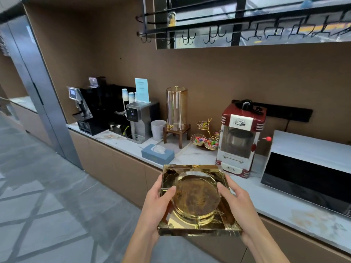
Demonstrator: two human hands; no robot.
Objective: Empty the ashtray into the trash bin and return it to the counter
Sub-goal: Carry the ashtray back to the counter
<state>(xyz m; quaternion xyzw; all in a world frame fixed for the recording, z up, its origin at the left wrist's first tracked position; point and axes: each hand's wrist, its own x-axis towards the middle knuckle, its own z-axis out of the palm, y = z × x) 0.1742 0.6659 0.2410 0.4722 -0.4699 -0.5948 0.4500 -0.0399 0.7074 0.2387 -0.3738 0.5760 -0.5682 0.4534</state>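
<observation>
Now both hands' grip clasps square gold glass ashtray (197,200), round stained bowl.

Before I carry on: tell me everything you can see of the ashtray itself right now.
The ashtray is a thick square block, apparently gold-tinted glass, with a round bowl in the middle and notches in its rim. The bowl's floor looks brown-stained; no butts or loose ash show. It is held roughly level in the air, in front of the counter and partly over its edge, gripped at both sides by the left hand and right hand, thumbs on top.
</observation>
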